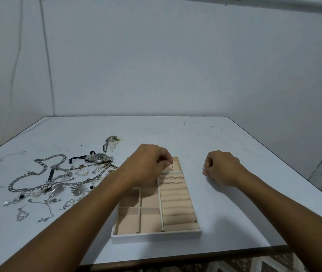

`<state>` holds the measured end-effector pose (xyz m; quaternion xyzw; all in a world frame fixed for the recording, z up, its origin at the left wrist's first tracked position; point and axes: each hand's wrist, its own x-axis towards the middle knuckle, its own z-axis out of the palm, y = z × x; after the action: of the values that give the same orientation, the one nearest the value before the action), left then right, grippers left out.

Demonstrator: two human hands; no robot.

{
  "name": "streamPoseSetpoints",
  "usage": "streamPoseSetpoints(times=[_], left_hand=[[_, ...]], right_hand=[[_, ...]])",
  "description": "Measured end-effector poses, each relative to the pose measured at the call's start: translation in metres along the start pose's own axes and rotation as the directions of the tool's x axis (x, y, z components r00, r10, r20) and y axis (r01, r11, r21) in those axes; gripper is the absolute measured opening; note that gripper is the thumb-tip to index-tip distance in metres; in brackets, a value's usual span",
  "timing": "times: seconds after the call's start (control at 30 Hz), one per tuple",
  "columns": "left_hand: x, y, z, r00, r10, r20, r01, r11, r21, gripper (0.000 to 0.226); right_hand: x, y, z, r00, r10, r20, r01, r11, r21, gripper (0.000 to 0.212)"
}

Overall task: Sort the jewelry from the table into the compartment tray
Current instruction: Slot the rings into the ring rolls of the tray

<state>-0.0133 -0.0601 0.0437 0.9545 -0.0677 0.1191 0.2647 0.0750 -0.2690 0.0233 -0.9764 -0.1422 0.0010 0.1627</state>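
Observation:
A beige compartment tray (156, 235) with a white rim lies at the table's middle front. Its right column is ring rolls; several rings (173, 177) sit in the far slots. My left hand (148, 163) hovers over the tray's far end, fingers pinched on a thin hoop ring (171, 167). To the right of the tray, my right hand (222, 166) rests on the table, pinching a small ring (203, 167). A heap of silver jewelry (58, 181) lies to the left, with chains, pendants and a wristwatch (99, 158).
The white table (234, 203) ends at a dark front edge near me and a right edge by a patterned floor. A loose ornament (110, 142) lies behind the watch. Cables hang on the wall at the left.

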Motion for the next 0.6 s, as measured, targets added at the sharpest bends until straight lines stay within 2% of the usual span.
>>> streamPoseSetpoints(times=[0.1, 0.17, 0.33, 0.53, 0.6], left_hand=[[-0.008, -0.002, -0.001, 1.000, -0.025, -0.018, 0.025, 1.000, -0.012, 0.014], [-0.013, -0.004, -0.002, 0.999, -0.025, -0.027, 0.024, 1.000, -0.016, 0.011], [-0.025, -0.007, -0.008, 0.999, -0.011, -0.043, 0.010, 0.999, -0.037, 0.011], [-0.036, -0.008, -0.004, 0.996, -0.025, -0.089, 0.019, 0.998, -0.061, 0.004], [-0.038, -0.008, -0.001, 0.994, -0.017, -0.106, 0.010, 0.997, -0.070, 0.002]], right_hand=[[-0.005, -0.005, -0.007, 0.996, -0.062, -0.060, 0.072, 0.979, 0.189, 0.009], [-0.012, -0.012, -0.012, 0.991, -0.105, -0.085, 0.123, 0.960, 0.250, 0.015], [-0.034, -0.030, -0.016, 0.975, -0.208, -0.074, 0.221, 0.922, 0.318, 0.023], [-0.053, -0.044, -0.011, 0.963, -0.265, -0.054, 0.266, 0.894, 0.359, 0.013], [-0.056, -0.046, -0.010, 0.963, -0.264, -0.047, 0.263, 0.894, 0.363, 0.015]])
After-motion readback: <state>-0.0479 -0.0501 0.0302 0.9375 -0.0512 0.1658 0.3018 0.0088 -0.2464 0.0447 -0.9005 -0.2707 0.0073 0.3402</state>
